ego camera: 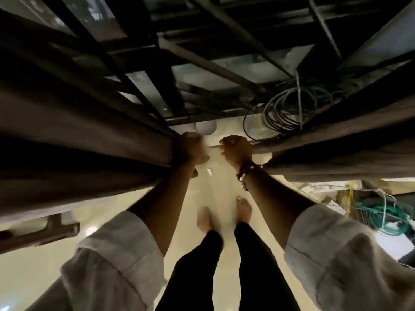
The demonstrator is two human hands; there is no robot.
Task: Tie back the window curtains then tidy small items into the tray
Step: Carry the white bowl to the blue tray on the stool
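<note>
Two brown curtains hang in front of a barred window (202, 41). The left curtain (78, 131) falls in thick folds across the left half of the view. My left hand (190, 149) grips its inner edge, fingers curled round the cloth. The right curtain (336, 135) stretches to the right. My right hand (237, 149), with a bracelet on the wrist, grips that curtain's inner edge. The two hands are close together with a narrow gap between them. No tray is in view.
A coil of cables (289, 111) lies on the sill at the right. A green cord (386, 218) and clutter sit at the lower right. A wooden furniture piece (45, 234) is at the lower left. My bare feet (224, 214) stand on pale floor.
</note>
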